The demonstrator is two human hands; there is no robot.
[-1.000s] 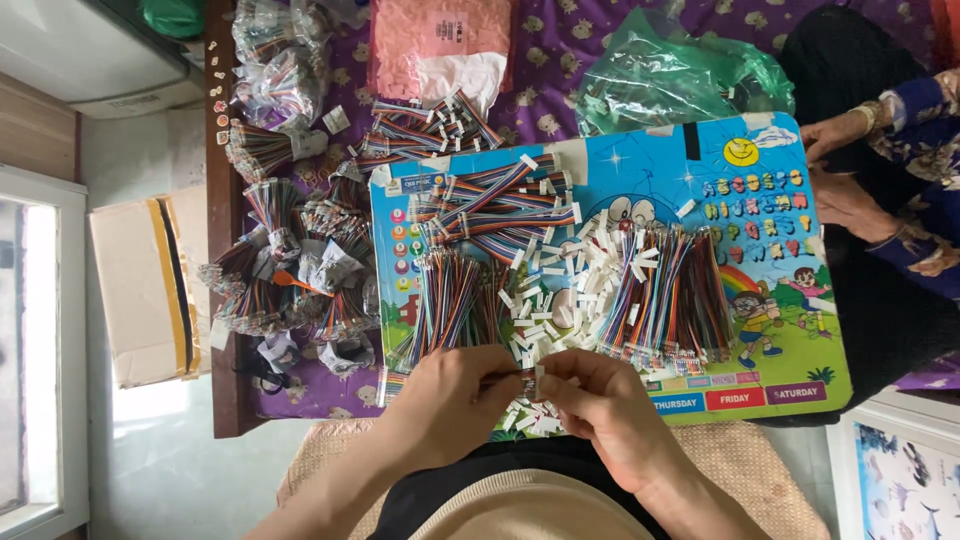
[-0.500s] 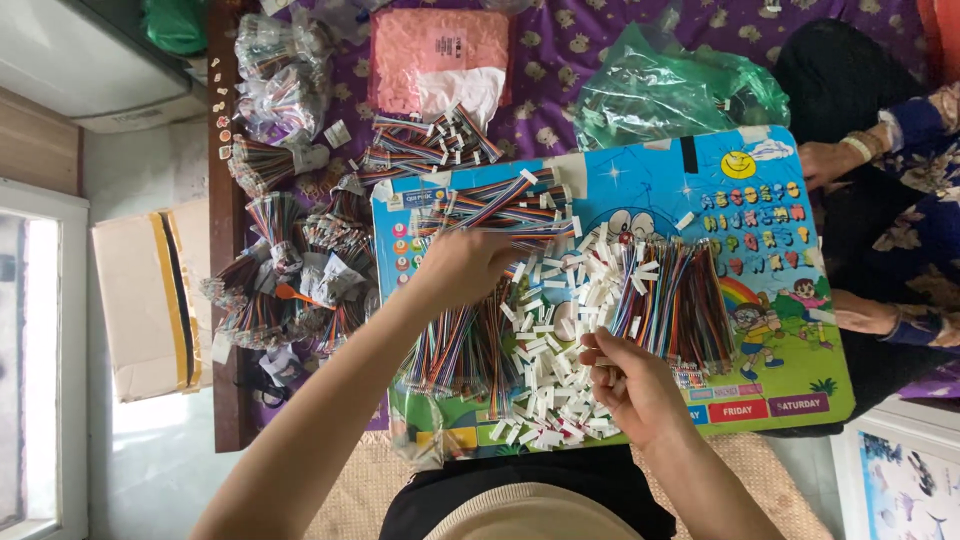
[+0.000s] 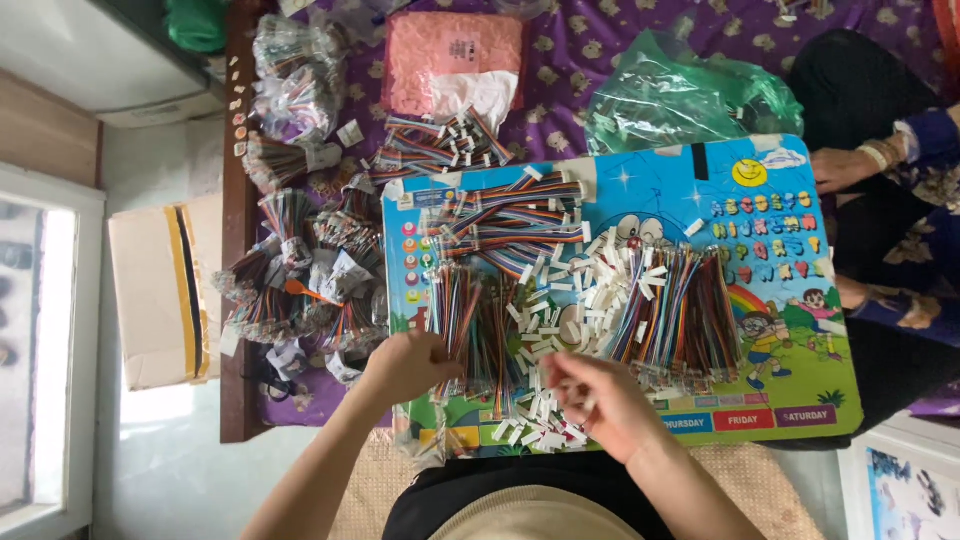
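Left hand (image 3: 408, 365) curled over near end of multicolour wire bundle (image 3: 475, 322) lying on bright picture board (image 3: 780, 300); fingers closed around strands, looks like light grip. Right hand (image 3: 600, 405) blurred above pile of white connectors (image 3: 560, 300); fingers half curled, can't tell if holding one. Judgement: wires light, limp, tangle-prone, so pinch near connector end. Connectors tiny, rigid, slippery, so fingertip pinch. Hidden: fingertips, exact wire count. Another person's hand (image 3: 840, 168) at far edge, mostly cut off.

Pink packet (image 3: 455, 62), green plastic bag (image 3: 690, 95), cardboard box (image 3: 160, 290).
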